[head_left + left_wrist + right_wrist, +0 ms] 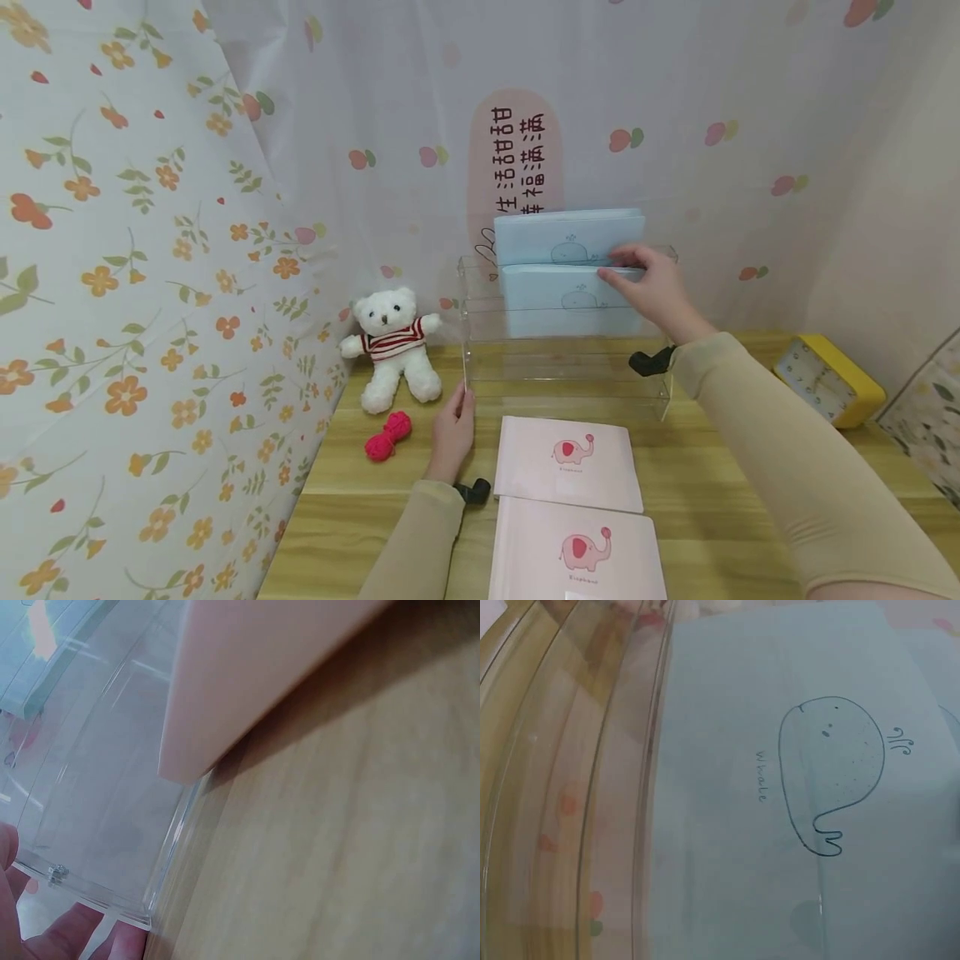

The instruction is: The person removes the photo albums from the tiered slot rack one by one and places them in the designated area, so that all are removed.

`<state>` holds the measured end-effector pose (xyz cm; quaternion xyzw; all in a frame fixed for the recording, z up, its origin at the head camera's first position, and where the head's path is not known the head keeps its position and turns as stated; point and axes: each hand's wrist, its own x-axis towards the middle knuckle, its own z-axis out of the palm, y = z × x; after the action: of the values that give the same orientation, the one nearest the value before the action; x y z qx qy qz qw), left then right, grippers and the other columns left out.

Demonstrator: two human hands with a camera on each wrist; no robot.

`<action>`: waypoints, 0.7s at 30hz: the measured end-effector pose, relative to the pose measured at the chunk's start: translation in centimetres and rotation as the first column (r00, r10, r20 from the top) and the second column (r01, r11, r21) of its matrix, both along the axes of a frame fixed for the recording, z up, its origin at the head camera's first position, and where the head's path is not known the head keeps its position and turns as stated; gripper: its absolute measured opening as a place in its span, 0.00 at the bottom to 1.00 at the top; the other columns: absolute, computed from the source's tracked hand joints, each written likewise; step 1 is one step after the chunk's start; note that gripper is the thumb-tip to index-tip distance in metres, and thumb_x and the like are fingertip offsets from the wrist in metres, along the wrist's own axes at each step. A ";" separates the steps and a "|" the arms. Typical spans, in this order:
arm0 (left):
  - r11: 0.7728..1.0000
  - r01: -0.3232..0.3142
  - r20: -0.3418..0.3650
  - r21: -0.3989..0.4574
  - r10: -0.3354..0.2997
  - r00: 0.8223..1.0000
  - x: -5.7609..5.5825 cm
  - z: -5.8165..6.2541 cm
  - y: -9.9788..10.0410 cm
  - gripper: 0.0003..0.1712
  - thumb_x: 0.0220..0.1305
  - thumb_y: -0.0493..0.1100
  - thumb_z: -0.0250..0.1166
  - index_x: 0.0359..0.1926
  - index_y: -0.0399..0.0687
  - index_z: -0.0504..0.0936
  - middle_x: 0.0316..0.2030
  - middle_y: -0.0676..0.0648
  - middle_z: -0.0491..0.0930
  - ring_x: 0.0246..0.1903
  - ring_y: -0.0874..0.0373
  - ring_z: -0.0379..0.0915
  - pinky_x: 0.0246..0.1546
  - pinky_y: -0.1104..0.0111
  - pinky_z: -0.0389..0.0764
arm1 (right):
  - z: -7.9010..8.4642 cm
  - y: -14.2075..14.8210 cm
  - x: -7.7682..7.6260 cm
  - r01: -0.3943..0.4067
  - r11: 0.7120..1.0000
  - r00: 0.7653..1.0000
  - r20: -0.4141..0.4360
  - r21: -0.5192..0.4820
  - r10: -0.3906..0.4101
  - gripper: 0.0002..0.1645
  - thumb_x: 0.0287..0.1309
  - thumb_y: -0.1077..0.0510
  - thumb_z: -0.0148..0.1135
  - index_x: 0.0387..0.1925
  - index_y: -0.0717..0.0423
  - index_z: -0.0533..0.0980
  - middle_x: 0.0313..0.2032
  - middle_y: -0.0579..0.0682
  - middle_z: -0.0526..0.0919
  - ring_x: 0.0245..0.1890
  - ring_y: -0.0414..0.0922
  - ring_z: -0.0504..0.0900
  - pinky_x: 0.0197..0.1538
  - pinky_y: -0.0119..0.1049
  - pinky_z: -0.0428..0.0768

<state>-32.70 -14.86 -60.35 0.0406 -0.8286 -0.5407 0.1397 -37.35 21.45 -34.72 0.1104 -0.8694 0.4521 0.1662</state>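
A clear acrylic tiered rack (562, 367) stands on the table, its front lip crossing the lower part of a light blue booklet (540, 292) with a whale drawing. My right hand (648, 279) pinches this booklet near its top right corner, thumb in front. A second blue whale booklet (525, 237) stands higher, just behind it. In the right wrist view the word "Whale" shows beside the drawing on the front cover (727, 765). My left hand (453, 429) grips the rack's left side panel near its bottom; its fingers (67, 930) wrap the panel edge in the left wrist view.
Two pink elephant booklets, an upper one (525, 458) and a lower one (525, 550), lie in front of the rack. At left are a white teddy bear (393, 350) and a bright pink yarn bundle (388, 436). A yellow clock (828, 379) stands at right. Patterned curtains hang behind.
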 end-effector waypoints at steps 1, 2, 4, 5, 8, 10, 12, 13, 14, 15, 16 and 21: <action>1.000 -0.001 0.000 0.000 0.001 1.000 -0.4 -0.6 -0.1 0.26 0.84 0.60 0.61 0.77 0.70 0.79 0.59 0.50 0.92 0.52 0.56 0.85 0.58 0.54 0.85 | 0.0 0.0 -0.1 -0.014 1.000 1.000 0.005 0.001 0.014 0.31 0.75 0.43 0.72 0.67 0.57 0.80 0.64 0.63 0.84 0.67 0.57 0.79 0.73 0.57 0.72; 1.000 -0.001 0.001 -0.002 0.001 1.000 -0.7 -1.1 -0.2 0.25 0.84 0.61 0.61 0.77 0.73 0.79 0.58 0.52 0.92 0.51 0.58 0.85 0.57 0.55 0.85 | 0.1 0.1 -0.1 -0.024 1.000 1.000 0.010 0.004 0.023 0.30 0.75 0.43 0.71 0.66 0.58 0.81 0.64 0.63 0.84 0.68 0.58 0.78 0.75 0.58 0.71; 1.000 0.009 -0.005 0.012 -0.008 1.000 -1.2 -2.0 -0.4 0.26 0.83 0.63 0.60 0.77 0.75 0.78 0.59 0.52 0.92 0.51 0.57 0.86 0.57 0.53 0.85 | 0.2 0.2 -0.2 -0.036 0.999 0.999 0.034 0.007 0.036 0.29 0.76 0.43 0.71 0.66 0.57 0.81 0.66 0.63 0.84 0.71 0.58 0.77 0.77 0.60 0.70; 1.000 0.010 -0.007 0.015 -0.010 1.000 -1.4 -2.2 -0.4 0.26 0.83 0.62 0.60 0.77 0.75 0.78 0.59 0.52 0.91 0.52 0.55 0.87 0.58 0.53 0.85 | 0.2 0.3 -0.3 -0.038 0.999 0.998 0.049 0.012 0.038 0.29 0.76 0.43 0.70 0.66 0.57 0.82 0.67 0.63 0.84 0.72 0.59 0.76 0.78 0.60 0.69; 1.000 0.006 -0.023 0.015 -0.005 1.000 -1.4 -2.4 -0.3 0.27 0.84 0.65 0.59 0.77 0.74 0.78 0.61 0.52 0.91 0.54 0.55 0.87 0.59 0.52 0.85 | 0.4 0.3 -0.4 -0.043 0.998 0.994 0.099 0.041 0.039 0.30 0.77 0.40 0.68 0.66 0.56 0.82 0.71 0.61 0.82 0.76 0.59 0.73 0.81 0.62 0.67; 1.000 0.003 -0.032 0.016 -0.003 0.999 -1.5 -2.5 -0.3 0.27 0.83 0.65 0.59 0.76 0.73 0.79 0.60 0.52 0.91 0.53 0.56 0.87 0.58 0.53 0.85 | 0.5 0.3 -0.4 -0.045 0.996 0.990 0.136 0.074 0.034 0.31 0.77 0.39 0.67 0.68 0.55 0.82 0.74 0.60 0.79 0.79 0.61 0.70 0.82 0.64 0.64; 1.000 0.002 -0.042 0.014 -0.002 0.999 -1.5 -2.5 -0.4 0.27 0.83 0.66 0.59 0.76 0.73 0.79 0.60 0.52 0.91 0.52 0.57 0.87 0.57 0.55 0.85 | 0.7 0.3 -0.4 -0.045 0.991 0.985 0.173 0.125 0.023 0.33 0.77 0.37 0.66 0.69 0.54 0.81 0.77 0.60 0.76 0.81 0.63 0.67 0.82 0.67 0.63; 1.000 0.001 -0.046 0.012 -0.001 0.999 -1.4 -2.5 -0.4 0.27 0.82 0.67 0.59 0.76 0.73 0.79 0.60 0.52 0.91 0.52 0.58 0.86 0.56 0.56 0.85 | 0.7 0.3 -0.4 -0.043 0.988 0.982 0.186 0.151 0.014 0.33 0.77 0.37 0.67 0.70 0.54 0.81 0.78 0.61 0.74 0.82 0.64 0.66 0.82 0.67 0.63; 1.000 0.003 -0.049 0.012 -0.002 0.999 -1.4 -2.5 -0.4 0.28 0.82 0.67 0.59 0.76 0.73 0.79 0.60 0.52 0.91 0.52 0.59 0.86 0.56 0.57 0.85 | 0.8 0.4 -0.3 -0.040 0.985 0.980 0.198 0.170 0.006 0.33 0.77 0.37 0.67 0.70 0.54 0.81 0.79 0.62 0.73 0.82 0.65 0.65 0.81 0.68 0.64; 1.000 0.006 -0.061 0.012 -0.005 0.998 -1.3 -2.5 -0.4 0.28 0.82 0.67 0.59 0.76 0.71 0.80 0.59 0.50 0.92 0.51 0.57 0.87 0.54 0.56 0.85 | 0.8 0.3 -0.3 -0.038 0.981 0.979 0.206 0.188 -0.001 0.33 0.76 0.38 0.68 0.70 0.54 0.80 0.79 0.62 0.72 0.82 0.66 0.65 0.81 0.68 0.64; 1.000 0.006 -0.067 0.010 -0.005 0.998 -1.3 -2.5 -0.4 0.28 0.82 0.67 0.59 0.76 0.71 0.80 0.60 0.49 0.91 0.51 0.58 0.87 0.54 0.57 0.85 | 0.8 0.3 -0.3 -0.034 0.979 0.977 0.212 0.200 -0.009 0.32 0.76 0.39 0.68 0.70 0.54 0.80 0.80 0.63 0.72 0.82 0.66 0.65 0.80 0.69 0.65; 1.000 0.002 -0.049 0.005 -0.002 0.999 -1.2 -2.4 -0.3 0.29 0.83 0.68 0.58 0.77 0.70 0.79 0.61 0.49 0.91 0.53 0.56 0.87 0.56 0.55 0.86 | 0.7 0.1 -0.1 -0.009 0.984 0.978 0.206 0.180 -0.029 0.27 0.77 0.44 0.70 0.68 0.53 0.82 0.79 0.63 0.73 0.81 0.65 0.66 0.78 0.66 0.68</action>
<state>-33.87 -15.18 -62.72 0.0268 -0.8236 -0.5437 0.1593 -37.47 21.59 -34.02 0.0729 -0.9198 0.3797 0.0662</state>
